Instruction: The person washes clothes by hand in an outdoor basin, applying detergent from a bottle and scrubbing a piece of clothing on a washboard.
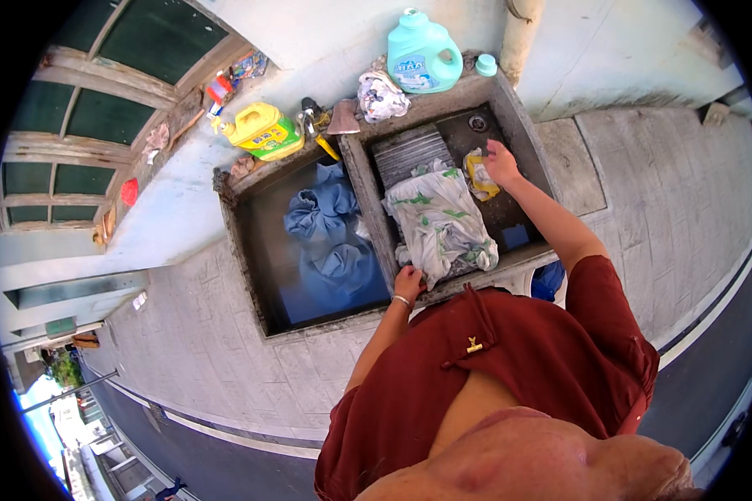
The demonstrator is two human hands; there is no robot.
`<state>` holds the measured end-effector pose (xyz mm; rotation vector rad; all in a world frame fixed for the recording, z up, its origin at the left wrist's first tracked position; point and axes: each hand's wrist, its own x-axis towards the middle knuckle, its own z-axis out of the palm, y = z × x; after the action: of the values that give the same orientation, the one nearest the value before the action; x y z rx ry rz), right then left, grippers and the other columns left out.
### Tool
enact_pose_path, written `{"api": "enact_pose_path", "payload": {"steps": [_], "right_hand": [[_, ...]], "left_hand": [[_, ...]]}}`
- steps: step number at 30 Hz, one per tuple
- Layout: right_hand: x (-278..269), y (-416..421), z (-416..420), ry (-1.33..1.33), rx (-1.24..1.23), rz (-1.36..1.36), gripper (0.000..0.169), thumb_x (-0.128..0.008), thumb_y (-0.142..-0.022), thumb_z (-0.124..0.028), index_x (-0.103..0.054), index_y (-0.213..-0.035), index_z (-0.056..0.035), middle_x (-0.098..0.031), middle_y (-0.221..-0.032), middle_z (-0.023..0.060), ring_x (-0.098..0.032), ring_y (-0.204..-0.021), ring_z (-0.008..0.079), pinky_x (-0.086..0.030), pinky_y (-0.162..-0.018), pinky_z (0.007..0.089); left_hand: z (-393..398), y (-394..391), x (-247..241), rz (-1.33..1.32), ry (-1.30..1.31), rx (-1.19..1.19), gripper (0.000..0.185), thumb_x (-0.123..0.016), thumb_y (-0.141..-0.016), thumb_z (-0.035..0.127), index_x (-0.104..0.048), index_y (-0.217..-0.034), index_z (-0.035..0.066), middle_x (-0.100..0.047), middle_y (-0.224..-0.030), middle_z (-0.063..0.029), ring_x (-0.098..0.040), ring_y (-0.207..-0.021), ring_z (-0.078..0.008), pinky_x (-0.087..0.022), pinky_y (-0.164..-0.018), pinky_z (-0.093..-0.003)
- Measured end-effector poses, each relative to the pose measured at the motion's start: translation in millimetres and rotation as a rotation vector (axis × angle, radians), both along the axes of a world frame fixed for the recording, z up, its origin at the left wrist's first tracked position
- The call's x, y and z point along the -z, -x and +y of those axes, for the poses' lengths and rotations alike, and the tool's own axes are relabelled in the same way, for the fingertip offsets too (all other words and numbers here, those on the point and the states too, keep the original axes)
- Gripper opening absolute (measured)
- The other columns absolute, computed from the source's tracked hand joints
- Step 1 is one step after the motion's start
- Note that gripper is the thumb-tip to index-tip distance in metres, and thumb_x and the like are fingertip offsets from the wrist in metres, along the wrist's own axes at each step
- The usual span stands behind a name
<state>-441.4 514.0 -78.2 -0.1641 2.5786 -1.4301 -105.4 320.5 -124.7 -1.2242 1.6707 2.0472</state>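
Note:
A wet white cloth with green print (442, 222) lies over the ribbed washboard (412, 152) in the right basin of a concrete sink (365, 206). My left hand (410, 283) is at the front rim by the cloth's lower left corner, its fingers curled; whether it grips the fabric cannot be told. My right hand (501, 164) is raised over the right part of the basin, fingers partly bent, beside a yellow and white soap wrapper or cloth (480, 175). In the left basin, blue clothing (326, 216) lies partly under water.
On the back ledge stand a turquoise detergent jug (423, 56), its cap (485, 65), a crumpled patterned cloth (381, 96) and a yellow jug (266, 133). A tap (309, 125) with a yellow-handled tool (328, 148) sits above the left basin. A drain (477, 123) shows at the right basin's back.

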Motion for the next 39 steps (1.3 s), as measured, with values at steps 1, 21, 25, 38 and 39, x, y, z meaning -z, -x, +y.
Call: {"api": "enact_pose_path", "payload": {"steps": [1, 21, 25, 38, 39], "right_hand": [[-14.1, 27.4, -6.8, -0.014, -0.023, 0.055, 0.054, -0.060, -0.075, -0.009, -0.043, -0.125, 0.0006, -0.055, -0.117, 0.0178, -0.060, -0.098, 0.0244, -0.047, -0.085, 0.0320], [-51.7, 254.0, -88.0, -0.367, -0.311, 0.428, 0.057, -0.059, -0.077, -0.049, -0.060, -0.108, -0.0006, -0.061, -0.103, 0.0207, -0.056, -0.098, 0.0367, -0.043, -0.085, 0.0419], [-96.7, 193.1, -88.4, -0.127, -0.339, 0.359, 0.046, -0.061, -0.080, -0.042, -0.063, -0.097, 0.0005, -0.065, -0.087, 0.0148, -0.062, -0.078, 0.0253, -0.048, -0.073, 0.0355], [-208.8, 4.1, 8.8, -0.237, -0.693, 0.320, 0.043, -0.062, -0.083, -0.036, -0.058, -0.110, -0.0029, -0.064, -0.090, 0.0161, -0.062, -0.081, 0.0230, -0.048, -0.074, 0.0339], [-217.8, -8.2, 12.5, -0.223, -0.666, 0.279, 0.044, -0.062, -0.083, -0.037, -0.058, -0.110, -0.0030, -0.064, -0.093, 0.0165, -0.063, -0.084, 0.0242, -0.048, -0.076, 0.0343]], "left_hand": [[0.6, -1.8, -4.1, 0.030, -0.018, -0.034, 0.020, -0.054, -0.086, 0.019, -0.054, -0.098, 0.004, -0.057, -0.085, -0.0057, -0.057, -0.076, -0.0154, -0.053, -0.062, -0.0318], [33.4, 0.2, -33.3, 0.014, 0.027, -0.261, 0.022, -0.054, -0.084, 0.017, -0.056, -0.100, 0.003, -0.057, -0.074, -0.0052, -0.054, -0.059, -0.0139, -0.046, -0.050, -0.0306], [32.7, 4.4, -44.0, 0.025, 0.041, -0.293, 0.021, -0.055, -0.084, 0.020, -0.057, -0.094, 0.002, -0.055, -0.068, -0.0068, -0.054, -0.055, -0.0173, -0.044, -0.047, -0.0340], [27.1, 3.0, -17.3, 0.190, -0.116, -0.342, 0.017, -0.055, -0.085, 0.018, -0.056, -0.096, 0.005, -0.057, -0.072, -0.0017, -0.053, -0.057, -0.0108, -0.044, -0.045, -0.0258], [26.7, 2.3, -19.1, 0.204, -0.103, -0.341, 0.017, -0.055, -0.085, 0.016, -0.055, -0.097, 0.005, -0.057, -0.072, -0.0018, -0.053, -0.057, -0.0106, -0.044, -0.046, -0.0257]]}}
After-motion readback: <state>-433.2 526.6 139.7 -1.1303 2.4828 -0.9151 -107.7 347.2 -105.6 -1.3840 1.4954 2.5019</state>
